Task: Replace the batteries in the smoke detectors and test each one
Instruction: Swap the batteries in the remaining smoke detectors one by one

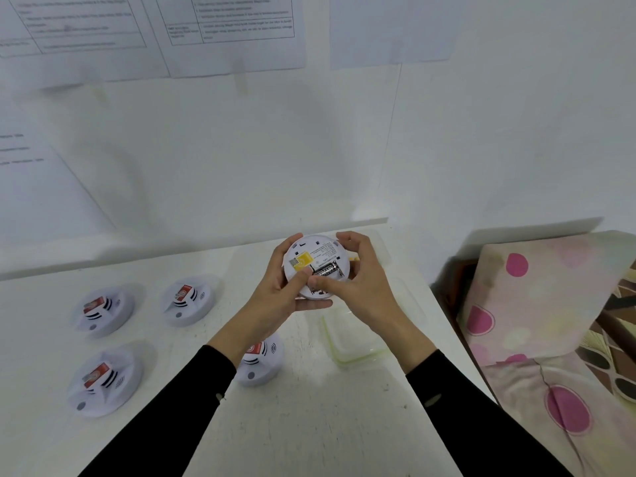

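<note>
Left hand (280,294) gripping upturned smoke detector (309,246) at frame centre, above worktop (327,407). Right hand (361,284) curled round its right rim, thumb pressing on battery (327,270). Battery's long axis running across the frame, beside both thumbs.

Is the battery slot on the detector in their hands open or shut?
Open: a black battery lies uncovered in the upturned back of the detector.

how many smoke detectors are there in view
5. The held detector sits between left hand and right hand. On the table: back-left one, back-middle one, front-left one, forearm-covered one. Others may be hidden.
</note>
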The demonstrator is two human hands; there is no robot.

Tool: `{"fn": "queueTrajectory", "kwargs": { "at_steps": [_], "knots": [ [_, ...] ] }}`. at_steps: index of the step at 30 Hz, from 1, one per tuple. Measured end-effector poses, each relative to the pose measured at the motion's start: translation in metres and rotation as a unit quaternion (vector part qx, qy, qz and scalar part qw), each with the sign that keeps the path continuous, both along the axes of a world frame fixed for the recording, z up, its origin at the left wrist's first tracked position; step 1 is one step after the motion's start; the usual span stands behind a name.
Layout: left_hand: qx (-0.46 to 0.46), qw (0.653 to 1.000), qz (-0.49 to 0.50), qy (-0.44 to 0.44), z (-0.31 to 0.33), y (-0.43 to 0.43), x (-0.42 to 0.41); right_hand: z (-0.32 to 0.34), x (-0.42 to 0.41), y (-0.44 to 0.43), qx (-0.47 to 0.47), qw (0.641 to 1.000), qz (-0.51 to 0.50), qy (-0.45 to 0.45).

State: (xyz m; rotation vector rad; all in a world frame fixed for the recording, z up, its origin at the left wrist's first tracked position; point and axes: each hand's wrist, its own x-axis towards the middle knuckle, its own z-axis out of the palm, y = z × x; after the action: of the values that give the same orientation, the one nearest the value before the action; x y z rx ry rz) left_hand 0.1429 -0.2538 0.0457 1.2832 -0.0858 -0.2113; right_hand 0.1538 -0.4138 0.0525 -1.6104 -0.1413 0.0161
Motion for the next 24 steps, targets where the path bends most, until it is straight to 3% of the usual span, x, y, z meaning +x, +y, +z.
{"fn": "queueTrajectory", "kwargs": {
  "at_steps": [6,8,9,11,13,15,16,19,24],
  "knots": [
    [-0.03,0.999,0.012,0.032,-0.002,0.002,0.002,0.004,0.004,-0.015,-0.01,0.999,0.039,-0.002],
    [-0.047,0.998,0.02,0.04,-0.003,0.006,0.002,0.003,0.012,-0.036,-0.065,0.998,-0.012,0.009],
    [-0.05,0.998,0.023,0.042,-0.004,0.008,0.003,0.002,0.016,-0.048,-0.137,0.989,-0.051,0.014],
    [-0.049,0.998,0.025,0.04,-0.005,0.01,0.003,-0.004,0.023,-0.069,-0.353,0.932,-0.073,0.038],
    [-0.047,0.998,0.021,0.038,-0.004,0.009,0.003,-0.015,0.025,-0.076,-0.555,0.828,-0.028,0.076],
    [-0.048,0.998,0.015,0.039,-0.003,0.006,0.003,-0.023,0.02,-0.068,-0.668,0.74,0.008,0.075],
    [-0.049,0.998,0.013,0.041,-0.002,0.004,0.003,-0.028,0.018,-0.063,-0.698,0.713,0.018,0.061],
    [-0.05,0.998,0.007,0.041,0.0,0.001,0.001,-0.039,0.018,-0.051,-0.737,0.674,0.037,0.033],
    [-0.053,0.998,0.006,0.038,0.002,0.003,-0.001,-0.047,0.016,-0.044,-0.736,0.674,0.046,0.044]
  ]
}}
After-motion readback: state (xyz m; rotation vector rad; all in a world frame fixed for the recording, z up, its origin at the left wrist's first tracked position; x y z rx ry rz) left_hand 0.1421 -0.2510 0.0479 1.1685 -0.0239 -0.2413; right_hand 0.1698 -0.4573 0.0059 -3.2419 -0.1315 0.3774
